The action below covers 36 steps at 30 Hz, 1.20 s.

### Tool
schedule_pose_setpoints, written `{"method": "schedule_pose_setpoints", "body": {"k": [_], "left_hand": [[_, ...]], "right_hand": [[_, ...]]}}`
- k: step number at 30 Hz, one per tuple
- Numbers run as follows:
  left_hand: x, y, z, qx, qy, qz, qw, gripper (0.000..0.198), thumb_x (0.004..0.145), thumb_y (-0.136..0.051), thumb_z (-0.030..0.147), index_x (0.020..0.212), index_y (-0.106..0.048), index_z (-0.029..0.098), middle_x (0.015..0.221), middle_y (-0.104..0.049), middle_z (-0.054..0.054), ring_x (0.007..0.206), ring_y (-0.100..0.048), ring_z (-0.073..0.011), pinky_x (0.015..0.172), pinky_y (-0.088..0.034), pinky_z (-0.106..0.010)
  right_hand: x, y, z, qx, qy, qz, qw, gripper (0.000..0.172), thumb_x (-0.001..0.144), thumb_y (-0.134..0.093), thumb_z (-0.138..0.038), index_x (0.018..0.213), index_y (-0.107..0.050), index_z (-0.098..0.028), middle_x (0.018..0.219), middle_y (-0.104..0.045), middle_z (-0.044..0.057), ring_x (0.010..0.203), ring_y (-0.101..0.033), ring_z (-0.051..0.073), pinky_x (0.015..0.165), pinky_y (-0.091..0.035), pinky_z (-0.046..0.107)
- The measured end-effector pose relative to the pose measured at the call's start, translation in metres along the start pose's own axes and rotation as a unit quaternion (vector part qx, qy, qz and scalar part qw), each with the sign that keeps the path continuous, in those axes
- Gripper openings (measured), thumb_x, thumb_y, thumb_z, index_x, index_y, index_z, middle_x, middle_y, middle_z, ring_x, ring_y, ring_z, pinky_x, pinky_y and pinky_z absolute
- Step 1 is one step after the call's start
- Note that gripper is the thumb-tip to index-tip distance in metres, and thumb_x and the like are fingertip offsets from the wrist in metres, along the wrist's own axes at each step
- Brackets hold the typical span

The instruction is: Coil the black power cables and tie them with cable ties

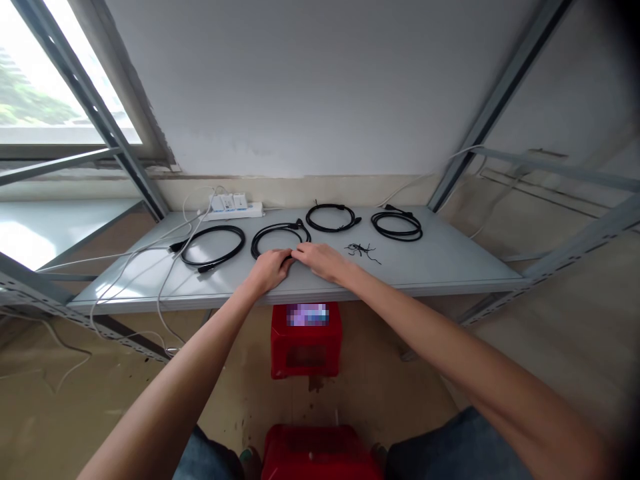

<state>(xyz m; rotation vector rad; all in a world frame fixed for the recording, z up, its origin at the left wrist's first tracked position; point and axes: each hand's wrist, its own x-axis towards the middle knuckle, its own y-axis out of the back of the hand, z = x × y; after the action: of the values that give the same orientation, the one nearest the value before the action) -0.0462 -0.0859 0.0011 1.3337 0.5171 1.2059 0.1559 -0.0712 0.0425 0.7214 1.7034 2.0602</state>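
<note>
My left hand [271,268] and my right hand [320,260] meet at the near side of a coiled black cable [256,241] on the grey shelf [430,267]. Both hands are closed, with fingertips close together on the coil; whether a tie lies between them is hidden. To the left rests another looped black cable [242,241] with its plugs showing. Behind and right of my hands are two more black coils, one cable [311,225] near the wall and one cable [397,236] farther right. A small pile of black twist ties [361,251] lies just right of my right hand.
A white power strip [233,212] with chargers stands at the back left, its white cords [163,287] hanging over the shelf's front edge. Metal uprights [493,110] frame the shelf. Below are a red stool [306,353] and another red stool [320,460] closer to me.
</note>
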Motion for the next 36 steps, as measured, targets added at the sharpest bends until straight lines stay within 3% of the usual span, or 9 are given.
{"method": "schedule_pose_setpoints", "body": {"k": [10,16,24,29,36], "left_hand": [[0.0,0.004,0.003,0.009,0.0,-0.005,1.0,0.026,0.101,-0.045,0.025,0.107,-0.071,0.022,0.106,-0.078,-0.011,0.102,-0.072,-0.0269,0.078,-0.048,-0.03],[0.0,0.003,0.003,-0.001,0.001,0.002,1.0,0.03,0.104,-0.044,0.033,0.112,-0.071,0.023,0.108,-0.078,-0.012,0.103,-0.072,-0.0275,0.079,-0.049,-0.03],[0.0,0.005,0.003,-0.003,0.008,-0.004,1.0,0.03,0.104,-0.044,0.033,0.108,-0.072,0.022,0.105,-0.078,-0.012,0.102,-0.072,-0.028,0.08,-0.05,-0.031],[0.0,0.005,0.003,-0.008,0.01,-0.01,1.0,0.032,0.103,-0.044,0.033,0.114,-0.072,0.022,0.11,-0.077,-0.012,0.105,-0.072,-0.0284,0.084,-0.051,-0.032],[0.0,0.002,0.001,-0.006,0.002,-0.001,1.0,0.033,0.102,-0.044,0.033,0.117,-0.072,0.023,0.113,-0.077,-0.012,0.105,-0.072,-0.0282,0.087,-0.052,-0.033]], "right_hand": [[0.007,-0.014,0.009,-0.113,0.093,0.039,0.988,0.025,0.103,-0.042,-0.003,0.11,-0.064,-0.012,0.104,-0.066,0.013,0.096,-0.056,0.02,0.069,-0.039,0.028],[0.004,-0.02,0.013,-0.127,0.082,0.093,0.984,0.028,0.106,-0.039,-0.008,0.107,-0.066,-0.014,0.098,-0.065,0.011,0.093,-0.055,0.02,0.066,-0.036,0.028],[0.004,-0.016,0.009,-0.133,0.046,0.037,0.989,0.029,0.104,-0.039,-0.005,0.12,-0.062,-0.013,0.105,-0.068,0.013,0.093,-0.061,0.021,0.061,-0.033,0.029],[0.008,-0.01,0.0,-0.082,-0.026,0.009,0.996,0.027,0.102,-0.042,-0.005,0.119,-0.062,-0.012,0.11,-0.069,0.016,0.098,-0.066,0.024,0.066,-0.039,0.03],[0.013,-0.011,-0.015,0.066,-0.185,0.047,0.979,0.02,0.107,-0.045,-0.022,0.112,-0.064,-0.017,0.1,-0.074,0.013,0.089,-0.07,0.025,0.071,-0.041,0.03]]}}
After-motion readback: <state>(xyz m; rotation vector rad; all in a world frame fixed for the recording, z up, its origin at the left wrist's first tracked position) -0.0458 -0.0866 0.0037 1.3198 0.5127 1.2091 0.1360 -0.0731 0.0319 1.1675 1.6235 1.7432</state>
